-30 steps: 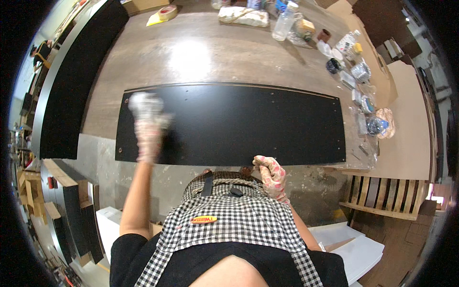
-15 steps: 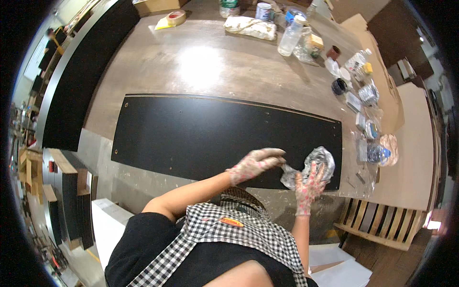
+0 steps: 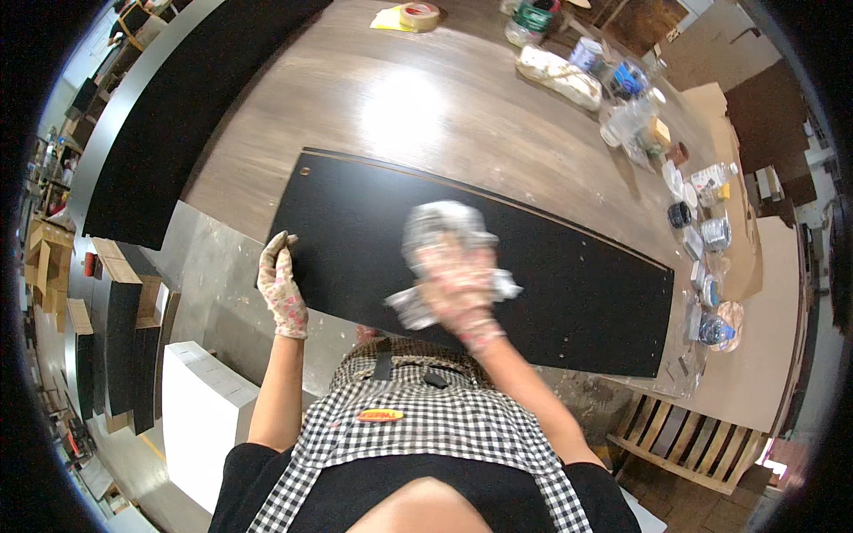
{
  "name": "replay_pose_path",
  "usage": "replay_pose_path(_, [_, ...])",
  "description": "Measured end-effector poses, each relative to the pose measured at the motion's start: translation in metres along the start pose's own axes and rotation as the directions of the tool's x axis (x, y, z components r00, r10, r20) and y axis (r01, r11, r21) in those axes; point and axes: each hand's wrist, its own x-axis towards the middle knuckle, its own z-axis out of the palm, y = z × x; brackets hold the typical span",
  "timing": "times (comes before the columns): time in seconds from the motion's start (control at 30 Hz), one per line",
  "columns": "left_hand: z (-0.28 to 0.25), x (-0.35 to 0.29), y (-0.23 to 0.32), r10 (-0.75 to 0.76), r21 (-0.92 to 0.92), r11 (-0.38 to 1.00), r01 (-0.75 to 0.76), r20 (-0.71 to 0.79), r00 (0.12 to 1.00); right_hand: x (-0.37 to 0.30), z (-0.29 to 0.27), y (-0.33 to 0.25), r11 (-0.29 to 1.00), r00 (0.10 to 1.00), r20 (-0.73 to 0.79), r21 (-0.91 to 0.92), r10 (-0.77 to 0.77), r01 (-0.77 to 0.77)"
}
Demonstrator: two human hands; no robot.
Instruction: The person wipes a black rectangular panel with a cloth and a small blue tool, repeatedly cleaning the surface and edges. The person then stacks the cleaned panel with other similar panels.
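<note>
A long black panel (image 3: 533, 266) with small holes near its edges lies flat, tilted down to the right, on the table before me. My right hand (image 3: 458, 280), in a patterned glove and smeared by motion, presses a crumpled grey-white cloth (image 3: 449, 222) onto the panel's left-middle part. Parts of the cloth stick out on both sides of the hand. At the panel's left end is my left hand (image 3: 284, 289), gloved too, its fingers together and bent at the edge. Its fingertips touch the panel there; how far they reach round the edge is hidden.
Bottles, jars and a white wrapped bundle (image 3: 558, 77) line the table's far right side. A tape roll (image 3: 418, 16) lies at the far edge. Another long black board (image 3: 178, 133) stands at left. A slatted wooden pallet (image 3: 680, 440) sits low at right.
My right hand has swept the cloth leftward from the panel's right end. My left hand has moved from beside the cloth to the left end. The whole view has turned.
</note>
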Motion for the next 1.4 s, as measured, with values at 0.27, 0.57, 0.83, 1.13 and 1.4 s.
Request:
replay_pose_path(0.27, [-0.130,0.061,-0.024,-0.299,-0.030,0.954,0.298,-0.007,0.954,0.024,0.008,-0.072,0.993,0.993,0.080,0.081,-0.091,0.084])
replay_pose_path(0.57, [-0.154,0.071,-0.026,-0.531,-0.092,0.825,0.557,0.211,0.821,0.142,0.041,-0.136,0.994,0.999,-0.047,-0.106,-0.006,0.001])
replay_pose_path(0.83, [-0.133,0.102,-0.026,-0.491,0.267,0.871,0.413,0.437,0.753,0.043,0.028,-0.148,0.973,0.980,0.054,0.144,-0.193,0.183])
replay_pose_path(1.13, [-0.118,0.138,-0.076,-0.378,0.580,0.810,0.088,0.402,0.834,-0.247,-0.053,0.113,0.411,0.423,-0.413,-0.123,0.807,-0.903])
replay_pose_path(1.4, [-0.084,0.115,0.005,-0.385,0.565,0.814,0.136,0.349,0.854,-0.363,-0.088,0.065,-0.400,0.346,0.389,0.915,0.854,-0.041])
